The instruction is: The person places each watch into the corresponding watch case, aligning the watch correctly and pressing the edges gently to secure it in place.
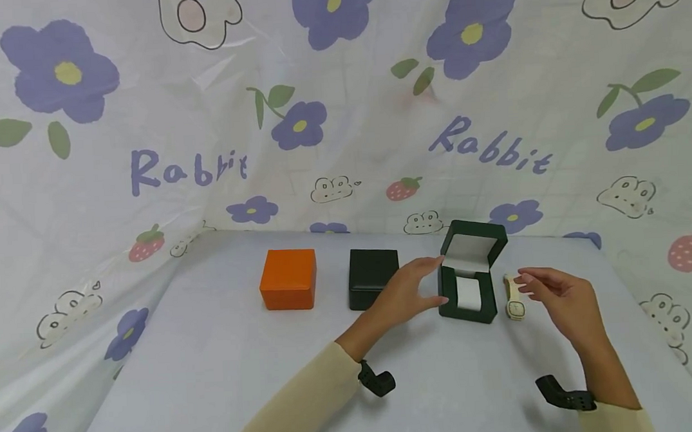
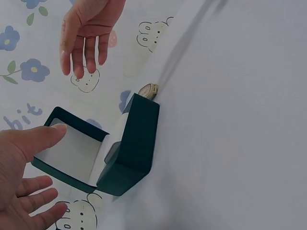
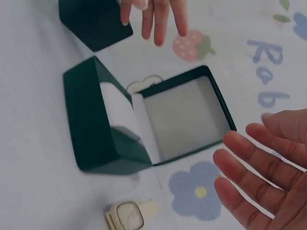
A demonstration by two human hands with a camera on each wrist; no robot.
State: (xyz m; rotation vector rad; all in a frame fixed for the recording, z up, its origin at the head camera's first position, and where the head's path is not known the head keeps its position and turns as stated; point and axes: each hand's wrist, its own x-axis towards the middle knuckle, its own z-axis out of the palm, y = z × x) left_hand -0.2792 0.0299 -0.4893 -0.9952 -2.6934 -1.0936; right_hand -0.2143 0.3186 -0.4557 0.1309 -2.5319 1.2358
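Note:
A dark green watch box (image 1: 487, 300) stands with its lid raised, showing a pale lining and a white cushion (image 1: 468, 294) inside. To its left my left hand (image 1: 404, 294) is held with thumb and fingers spread; in the right wrist view its fingertips are apart from the box. A wristwatch (image 1: 515, 309) with a pale band and squarish face lies on the table just right of the box. My right hand (image 1: 570, 303) hovers near the watch, fingers loosely extended and holding nothing. In the right wrist view, a gap separates its fingers (image 3: 240, 189) from the watch (image 3: 128, 216).
A closed black box (image 1: 373, 273) sits behind my left hand, partly covered by it. Farther left is a closed orange box (image 1: 287, 280). The white table (image 1: 213, 363) meets a patterned sheet (image 1: 355, 151) at the back and sides.

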